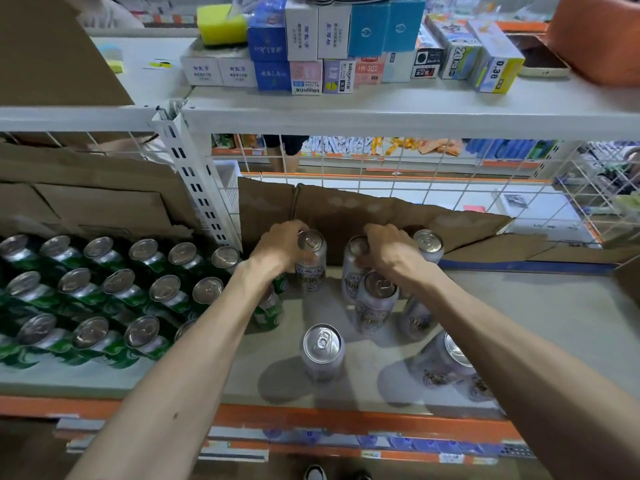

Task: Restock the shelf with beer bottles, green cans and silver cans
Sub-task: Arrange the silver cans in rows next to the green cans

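Left hand [277, 249] curled round silver can [310, 270] near shelf [519, 323] back edge | right hand [393, 252] curled round second silver can [349, 284] just beside it | other silver cans [322, 351] stand toward front edge | green cans [104, 289] fill left end in rows

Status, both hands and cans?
Left hand grips a back-row silver can; right hand grips the next can. Green cans fill the left. Cardboard close behind them.
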{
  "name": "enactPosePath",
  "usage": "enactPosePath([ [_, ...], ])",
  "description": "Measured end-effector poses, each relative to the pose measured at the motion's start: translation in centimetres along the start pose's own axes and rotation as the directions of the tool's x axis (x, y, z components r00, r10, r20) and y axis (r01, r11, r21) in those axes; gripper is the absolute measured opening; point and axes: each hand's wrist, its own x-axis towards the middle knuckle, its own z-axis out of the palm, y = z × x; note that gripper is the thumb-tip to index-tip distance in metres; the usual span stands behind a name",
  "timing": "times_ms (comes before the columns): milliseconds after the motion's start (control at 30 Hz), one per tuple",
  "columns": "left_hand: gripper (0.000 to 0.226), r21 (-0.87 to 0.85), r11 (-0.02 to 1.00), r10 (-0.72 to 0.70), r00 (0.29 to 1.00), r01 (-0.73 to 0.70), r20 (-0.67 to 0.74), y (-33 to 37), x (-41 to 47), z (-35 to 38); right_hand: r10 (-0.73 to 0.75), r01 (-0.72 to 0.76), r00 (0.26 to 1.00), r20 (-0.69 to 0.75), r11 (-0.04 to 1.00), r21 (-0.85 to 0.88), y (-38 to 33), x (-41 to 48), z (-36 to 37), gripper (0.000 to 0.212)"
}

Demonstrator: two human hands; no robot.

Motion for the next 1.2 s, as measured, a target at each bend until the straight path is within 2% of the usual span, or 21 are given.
enactPosePath([
  [133, 0.064, -0.013, 1.0, 0.0, 1.0, 0.0, 0.005, 0.0, -0.1, 0.0, 0.028, -0.028, 0.999, -0.031, 0.999, -0.015, -0.1, 0.1, 0.4, 0.043],
  [433, 0.06, -0.044, 0.999, -0.01, 1.0, 0.009, -0.016, -0.6, 0.0, 0.5, 0.043, -0.043, 0.999, 0.002, 0.999, -0.008, -0.5, 0.4, 0.1, 0.044],
  [833, 0.067, -0.051, 0.998, -0.049, 0.998, 0.048, -0.027, -1.2, 0.0, 1.3, 0.036, -0.037, 0.999, 0.037, 0.999, 0.007, 0.1, 0.6, 0.2, 0.048],
  [900, 0.074, -0.082, 0.995, -0.055, 0.998, 0.055, -0.003, -1.1, -0.2, 1.2, 0.039, -0.04, 0.999, 0.033, 0.998, 0.038, 0.2, 0.2, 0.1, 0.052],
  [967, 0.092, -0.136, 0.99, -0.044, 0.999, 0.045, 0.011, -0.9, -0.8, 0.8, 0.019, -0.019, 1.0, 0.007, 0.995, 0.099, 0.4, -0.6, -0.1, 0.063],
  [1033, 0.1, -0.171, 0.985, 0.008, 0.999, -0.015, -0.042, -0.4, -1.7, -0.1, -0.013, 0.028, 0.997, -0.082, 0.984, 0.177, 0.6, -1.7, -0.2, 0.072],
  [1133, 0.07, -0.101, 0.987, 0.11, 0.986, -0.123, -0.124, 0.4, -4.2, -1.3, -0.023, 0.05, 0.977, -0.213, 0.991, 0.121, 0.8, -4.0, -0.4, 0.054],
  [1200, 0.054, -0.059, 0.989, 0.136, 0.991, -0.137, -0.01, 1.1, -6.2, -1.7, -0.04, 0.062, 0.966, -0.256, 0.995, 0.078, 1.0, -5.5, -0.1, 0.046],
])
